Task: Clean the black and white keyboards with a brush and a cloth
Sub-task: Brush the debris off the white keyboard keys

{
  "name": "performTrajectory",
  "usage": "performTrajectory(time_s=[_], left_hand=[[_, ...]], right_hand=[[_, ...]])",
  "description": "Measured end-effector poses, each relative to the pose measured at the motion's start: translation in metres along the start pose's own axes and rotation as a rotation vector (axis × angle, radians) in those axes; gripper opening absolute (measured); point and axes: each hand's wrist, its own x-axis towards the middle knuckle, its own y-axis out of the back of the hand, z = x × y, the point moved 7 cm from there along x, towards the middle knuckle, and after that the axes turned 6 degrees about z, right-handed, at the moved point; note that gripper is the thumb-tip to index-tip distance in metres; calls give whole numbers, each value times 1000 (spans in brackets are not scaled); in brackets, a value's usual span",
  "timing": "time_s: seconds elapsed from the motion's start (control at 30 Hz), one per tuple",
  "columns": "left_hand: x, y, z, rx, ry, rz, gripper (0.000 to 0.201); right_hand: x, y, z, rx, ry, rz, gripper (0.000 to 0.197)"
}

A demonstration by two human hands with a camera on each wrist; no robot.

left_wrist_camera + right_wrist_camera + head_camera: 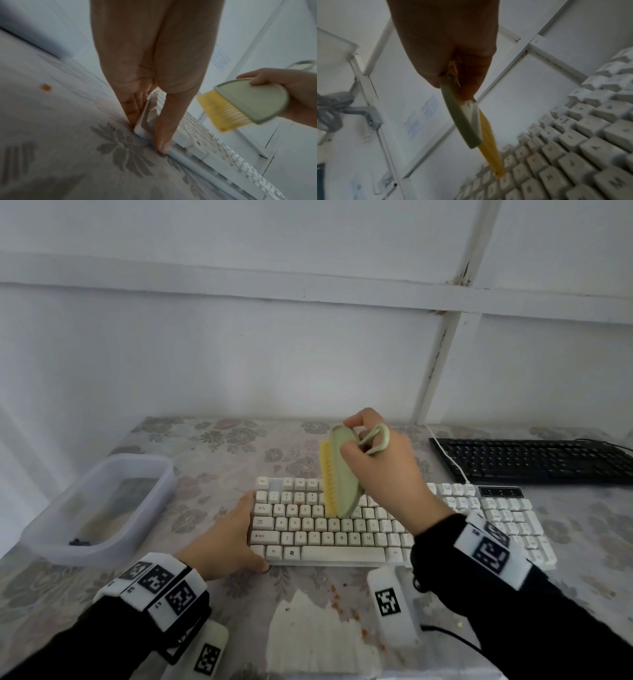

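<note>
Over the white keyboard my right hand gripped the brush, thumb on one face of its pale green back and fingers curled over the top near the loop handle. I held the brush lifted and tilted, its yellow bristles pointing left and down above the number row and upper letter rows; whether the lowest tips touched the keys I could not tell. From the right wrist view the bristles hung close over the keycaps, the green back edge-on beneath my fingers.

At the keyboard's left end my left hand lay nearly flat, fingers straight and together along the short edge, thumb stretched along the front corner near the bottom row. The left wrist view showed the fingers pressed against the side of the case and the thumb lying over its front corner, tip at the tablecloth, clasping that corner between them.

I counted two keyboards: the white one between my hands, and one black keyboard further back on the right, well apart from both hands, with the white cable running past its left end. One brush. One cloth, pale and ribbed, lay flat on the table just in front of the white keyboard, between my forearms, with orange crumbs scattered around it. One translucent plastic tub stood to the left of my left hand, near but not touching
</note>
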Motion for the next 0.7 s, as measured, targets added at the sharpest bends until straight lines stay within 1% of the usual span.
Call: performTrajectory(time_s=[0.07,0.2,0.33,0.43,0.5,0.63,0.7], left_hand=[[0,-1,0,-5,-2,-1,106],[2,0,0,-11,-11,2,104],[3,-1,-2,-6,-12,0,110],[3,-1,-3,3,-3,0,111],[3,-1,-3,7,2,-2,111],[1,-1,0,16,0,3,106],[1,-1,2,21,-9,4,104]], right_hand=[[4,-9,6,-9,-7,-13,12],[-14,-24,22,-63,-47,-130,10],[-45,-24,27,-57,-80,-241,7],[-49,-16,23,-75,-115,-286,7],[-38,-5,17,-35,-132,-238,6],[-7,7,2,45,-72,-1,7],[-1,-3,2,60,-55,12,8]])
